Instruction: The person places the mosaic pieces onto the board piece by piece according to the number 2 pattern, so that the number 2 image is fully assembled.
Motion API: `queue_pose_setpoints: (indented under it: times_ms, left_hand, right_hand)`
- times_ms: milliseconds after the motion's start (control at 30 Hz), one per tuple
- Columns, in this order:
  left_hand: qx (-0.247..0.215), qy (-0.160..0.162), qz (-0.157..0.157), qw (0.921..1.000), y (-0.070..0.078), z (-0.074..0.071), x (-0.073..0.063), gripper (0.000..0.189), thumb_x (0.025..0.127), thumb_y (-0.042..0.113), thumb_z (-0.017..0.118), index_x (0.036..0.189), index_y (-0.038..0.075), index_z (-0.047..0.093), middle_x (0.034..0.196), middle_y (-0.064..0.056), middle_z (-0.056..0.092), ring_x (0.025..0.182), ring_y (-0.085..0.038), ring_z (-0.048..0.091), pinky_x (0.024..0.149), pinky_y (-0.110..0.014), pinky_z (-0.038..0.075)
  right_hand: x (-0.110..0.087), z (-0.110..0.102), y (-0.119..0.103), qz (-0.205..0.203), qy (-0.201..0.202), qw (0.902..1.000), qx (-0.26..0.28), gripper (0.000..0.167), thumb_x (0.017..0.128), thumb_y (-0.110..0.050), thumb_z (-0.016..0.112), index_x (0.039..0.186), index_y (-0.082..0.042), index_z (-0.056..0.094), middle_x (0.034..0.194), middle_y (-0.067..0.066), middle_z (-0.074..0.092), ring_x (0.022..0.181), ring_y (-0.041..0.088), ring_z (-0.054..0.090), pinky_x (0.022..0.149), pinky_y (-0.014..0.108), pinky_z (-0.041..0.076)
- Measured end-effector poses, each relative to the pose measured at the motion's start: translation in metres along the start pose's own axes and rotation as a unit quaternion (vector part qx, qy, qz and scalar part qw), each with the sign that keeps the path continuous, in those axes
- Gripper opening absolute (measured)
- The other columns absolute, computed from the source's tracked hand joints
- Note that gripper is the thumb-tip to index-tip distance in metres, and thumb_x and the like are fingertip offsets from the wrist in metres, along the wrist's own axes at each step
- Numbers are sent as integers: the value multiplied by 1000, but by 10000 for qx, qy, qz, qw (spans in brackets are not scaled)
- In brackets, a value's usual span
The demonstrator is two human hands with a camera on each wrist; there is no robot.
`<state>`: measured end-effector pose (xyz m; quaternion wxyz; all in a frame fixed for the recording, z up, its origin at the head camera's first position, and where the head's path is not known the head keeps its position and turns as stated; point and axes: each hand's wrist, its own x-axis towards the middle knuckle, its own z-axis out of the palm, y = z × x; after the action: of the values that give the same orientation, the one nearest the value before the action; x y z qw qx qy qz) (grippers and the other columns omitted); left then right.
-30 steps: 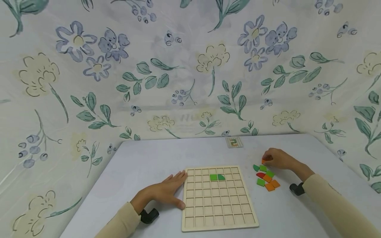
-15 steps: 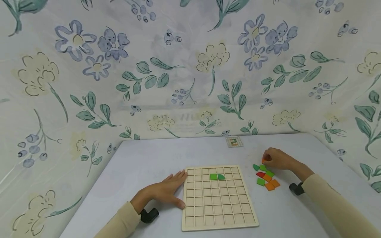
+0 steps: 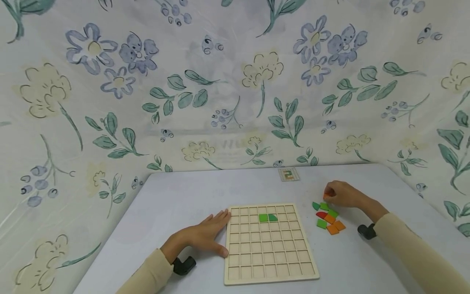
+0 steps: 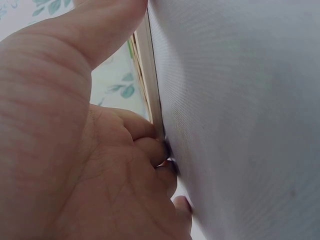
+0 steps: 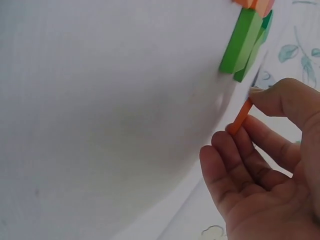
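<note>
My left hand [image 3: 205, 237] lies spread at the left edge of a wooden grid board [image 3: 269, 249], its thumb and fingertips touching the rim. In the board's second row sit a light green square tile [image 3: 263, 218] and, beside it, a dark green quarter-round tile [image 3: 273, 217]. My right hand [image 3: 346, 194] pinches an orange tile [image 5: 242, 116] between thumb and fingers at the far end of a loose tile group. That group holds several green squares [image 3: 322, 223], orange squares [image 3: 333, 230], a red curved tile [image 3: 322, 215] and a dark green curved tile [image 3: 315, 206].
A small card [image 3: 289, 174] with a coloured grid pattern lies at the table's back edge. The white table [image 3: 191, 192] meets a flower-printed cloth backdrop [image 3: 235, 102]. Black wrist cameras [image 3: 185, 266] sit on both wrists.
The head view has tilted very slightly. My right hand stays at the far end of the tile group with the orange tile; my left hand keeps its place at the board.
</note>
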<state>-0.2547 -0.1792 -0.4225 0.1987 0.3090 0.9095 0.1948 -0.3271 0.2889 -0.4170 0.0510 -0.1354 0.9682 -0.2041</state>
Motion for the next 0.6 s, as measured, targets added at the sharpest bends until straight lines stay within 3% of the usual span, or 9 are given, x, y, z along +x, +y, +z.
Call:
queue_pose_setpoints:
  times_ms: [600]
  left_hand:
    - [16, 16, -32, 10000, 0, 1, -1, 117, 80, 51, 79, 159, -2, 11, 168, -20, 5, 157, -34, 4, 126, -56, 5]
  right_hand:
    - [0, 0, -22, -389, 167, 9991, 68, 16, 89, -10, 74, 101, -2, 66, 90, 6, 62, 83, 19, 55, 80, 33, 58]
